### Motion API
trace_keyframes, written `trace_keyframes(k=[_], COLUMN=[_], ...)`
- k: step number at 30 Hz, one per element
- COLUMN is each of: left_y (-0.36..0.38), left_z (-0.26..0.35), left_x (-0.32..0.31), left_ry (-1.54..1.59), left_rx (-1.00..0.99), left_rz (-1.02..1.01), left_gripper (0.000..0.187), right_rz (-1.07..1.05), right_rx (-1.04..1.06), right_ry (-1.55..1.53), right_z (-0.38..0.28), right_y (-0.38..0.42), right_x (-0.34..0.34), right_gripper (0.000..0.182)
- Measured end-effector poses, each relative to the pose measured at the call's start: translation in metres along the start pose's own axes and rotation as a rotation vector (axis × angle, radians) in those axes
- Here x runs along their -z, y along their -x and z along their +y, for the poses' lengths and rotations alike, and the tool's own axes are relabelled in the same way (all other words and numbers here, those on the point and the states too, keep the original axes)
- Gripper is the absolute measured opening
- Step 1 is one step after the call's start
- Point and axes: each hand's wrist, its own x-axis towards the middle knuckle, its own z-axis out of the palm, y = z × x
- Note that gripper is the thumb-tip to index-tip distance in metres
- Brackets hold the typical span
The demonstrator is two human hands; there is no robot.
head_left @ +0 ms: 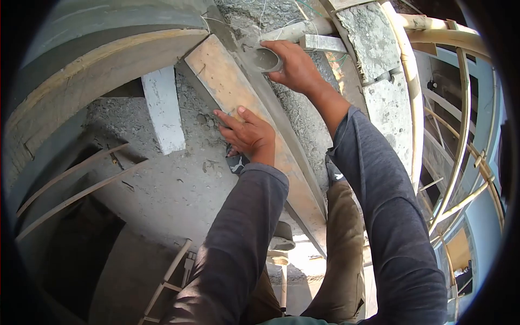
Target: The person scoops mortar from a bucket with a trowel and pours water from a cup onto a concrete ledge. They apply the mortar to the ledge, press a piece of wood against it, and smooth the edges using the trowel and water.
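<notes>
Far left: curved panel (108, 57), grey-faced with a pale wooden edge; below it, two thin wooden strips (81, 197) slanting across the dusty floor (157, 184). Next, white post (163, 114), tilted, close beside the plank's upper left side. Centre: long plank (292, 176) running diagonally down toward the legs, grey ledge along its right side. Right of the ledge: rough rubble, then pale block (325, 43) near the right hand, hemming in its far side. Beyond, broken concrete slab (371, 40), upright bamboo pole (413, 97), and bamboo framework (465, 124) at far right.

Left hand (248, 135): palm down on the plank, fingers loosely extended toward its left edge, thumb apart, gripping nothing. Right hand (297, 65): reached farther forward, over the ledge, fingers curled around the rim of a grey cup (266, 60), mouth facing up.
</notes>
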Motion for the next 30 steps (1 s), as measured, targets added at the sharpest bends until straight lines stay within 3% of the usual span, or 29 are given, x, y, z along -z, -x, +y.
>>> trace_keyframes(k=[8,15,22,27,30], left_y=[0.001,0.000,-0.002,0.000,0.002], left_z=[-0.002,-0.006,-0.007,-0.004,0.001], left_x=[-0.005,-0.009,-0.012,-0.008,0.000], left_ry=[0.029,0.051,0.039,0.013,0.081], left_rx=[-0.059,-0.096,-0.085,-0.078,-0.024], left_rz=[0.083,0.127,0.143,0.144,0.010], left_gripper=[0.072,0.072,0.072,0.072,0.075], right_rz=[-0.011,0.086,-0.007,-0.159,-0.172], right_rx=[-0.263,-0.305,-0.146,-0.036,-0.047], right_ry=[-0.076,0.101,0.259,0.249,0.105], right_z=[0.001,-0.005,-0.025,-0.028,-0.018], right_y=[0.106,0.057,0.002,0.047,0.100], right_x=[0.029,0.025,0.012,0.018,0.029], right_gripper=[0.069,0.069,0.065,0.068,0.070])
